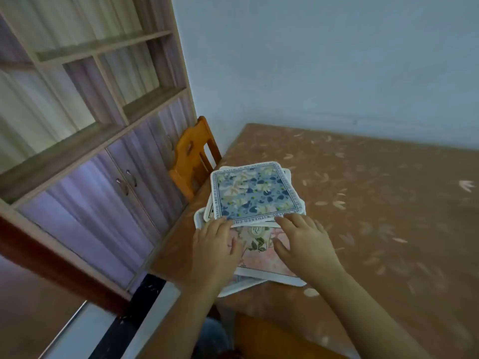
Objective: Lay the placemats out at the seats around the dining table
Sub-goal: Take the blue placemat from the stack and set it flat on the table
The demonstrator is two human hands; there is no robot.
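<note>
A loose stack of square placemats lies on the brown dining table [375,203] near its left edge. The top one is a blue floral placemat [255,193] with a white lettered border. Below it, nearer me, a pink rose placemat [259,252] sticks out, with more white edges showing under it. My left hand [216,244] lies on the stack's left side, fingertips at the blue mat's near edge. My right hand [303,242] lies flat on the pink mat, fingers touching the blue mat's near right corner. Neither hand visibly grips a mat.
An orange wooden chair [193,161] stands pushed in at the table's left side. Behind it a tall wood-grain cabinet [103,151] with open shelves and handled doors fills the left. A pale wall [337,60] bounds the table's far side. The tabletop stretches to the right.
</note>
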